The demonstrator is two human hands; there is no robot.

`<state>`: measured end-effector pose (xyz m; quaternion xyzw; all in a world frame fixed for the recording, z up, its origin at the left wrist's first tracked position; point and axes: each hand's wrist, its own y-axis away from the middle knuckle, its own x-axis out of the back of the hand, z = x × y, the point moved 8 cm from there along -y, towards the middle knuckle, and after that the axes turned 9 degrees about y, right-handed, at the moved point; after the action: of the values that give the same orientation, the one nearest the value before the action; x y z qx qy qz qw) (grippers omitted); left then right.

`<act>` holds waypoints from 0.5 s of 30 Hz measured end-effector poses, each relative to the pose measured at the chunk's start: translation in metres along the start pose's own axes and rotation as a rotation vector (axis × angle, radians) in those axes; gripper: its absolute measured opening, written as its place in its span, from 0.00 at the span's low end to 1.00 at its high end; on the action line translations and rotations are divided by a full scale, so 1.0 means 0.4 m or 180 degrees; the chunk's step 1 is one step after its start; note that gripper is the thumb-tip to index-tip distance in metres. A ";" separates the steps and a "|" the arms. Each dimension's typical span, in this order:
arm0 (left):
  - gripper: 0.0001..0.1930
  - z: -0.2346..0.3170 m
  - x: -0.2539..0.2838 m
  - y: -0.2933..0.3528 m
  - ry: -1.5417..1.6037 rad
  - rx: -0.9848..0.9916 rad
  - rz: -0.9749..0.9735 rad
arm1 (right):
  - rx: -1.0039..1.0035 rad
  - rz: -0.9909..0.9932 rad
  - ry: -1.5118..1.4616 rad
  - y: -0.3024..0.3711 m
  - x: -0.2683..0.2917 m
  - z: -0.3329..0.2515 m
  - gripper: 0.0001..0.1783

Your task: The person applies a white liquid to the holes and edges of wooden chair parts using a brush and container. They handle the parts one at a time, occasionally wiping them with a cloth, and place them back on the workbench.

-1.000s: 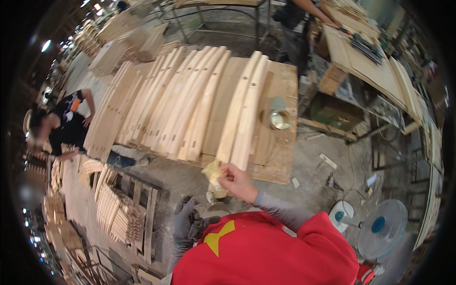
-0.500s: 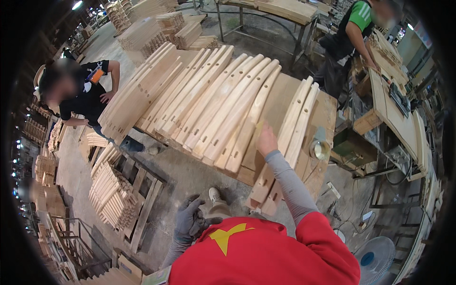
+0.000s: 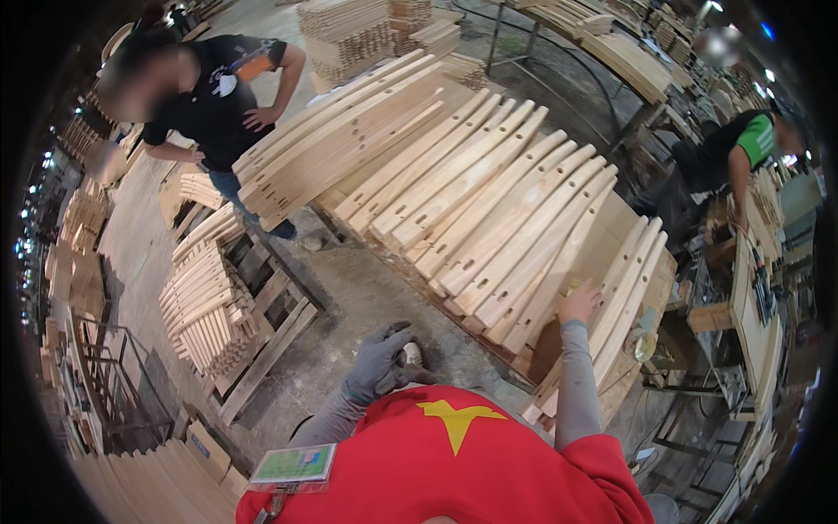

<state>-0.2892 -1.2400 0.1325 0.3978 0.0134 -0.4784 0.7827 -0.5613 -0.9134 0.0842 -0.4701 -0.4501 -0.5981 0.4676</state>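
Observation:
My bare right hand (image 3: 580,301), in a grey sleeve, is bent over the worktable between two groups of wooden pieces. At its fingertips shows a bit of something small and yellowish, too small to name. To its left lies a row of long, slightly curved wooden legs (image 3: 515,229) with round holes and slots. Just to its right, a few more wooden legs (image 3: 618,293) lie side by side. My left hand (image 3: 380,360), in a grey glove, hovers in front of my body off the table. Its fingers are loosely bent and apart, with nothing visible in them.
A roll of tape (image 3: 644,343) lies at the table's right end. A stack of wooden pieces (image 3: 208,306) sits on a pallet (image 3: 272,336) on the floor at left. One person (image 3: 218,105) stands at the table's far left; another (image 3: 729,162) works at a bench at right.
The view has swung left, so the table sits farther right in it. My right hand stays near the gap between the legs. The left hand has lifted slightly away from my body.

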 end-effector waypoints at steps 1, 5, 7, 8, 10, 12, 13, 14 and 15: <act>0.23 0.014 0.018 0.003 0.0174 0.0112 0.0012 | 0.0143 0.0090 0.0015 0.027 0.037 -0.032 0.37; 0.24 0.068 0.106 -0.001 0.0094 -0.0118 0.0045 | 0.0853 0.0429 -0.0934 0.109 0.078 -0.110 0.31; 0.25 0.104 0.142 -0.008 -0.0386 -0.0380 0.0000 | 0.1009 0.0823 -0.1303 0.121 0.051 -0.102 0.29; 0.24 0.189 0.127 0.056 -0.1806 -0.2069 -0.0265 | 0.1533 0.1211 -0.2178 0.181 0.040 -0.078 0.28; 0.25 0.194 0.118 0.191 -0.3359 -0.3811 -0.0314 | 0.0356 0.0073 -0.4123 0.213 -0.056 -0.033 0.29; 0.27 0.184 0.188 0.175 -0.1822 -0.2176 -0.0317 | 0.1094 0.1236 -0.3259 0.266 -0.048 0.031 0.29; 0.29 0.104 0.207 0.166 -0.0254 -0.0364 -0.0358 | 0.1468 0.1184 -0.2878 0.273 -0.040 -0.026 0.30; 0.30 0.099 0.244 0.193 -0.0323 -0.0555 -0.0219 | 0.1800 0.1135 -0.2501 0.314 -0.030 -0.048 0.30; 0.31 0.098 0.278 0.216 -0.0419 -0.0716 -0.0098 | 0.2066 0.1108 -0.1675 0.326 -0.044 -0.136 0.31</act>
<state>-0.1774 -1.3276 0.1672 0.2749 0.0218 -0.5109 0.8142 -0.4389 -0.9846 0.0716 -0.5040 -0.6322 -0.1986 0.5540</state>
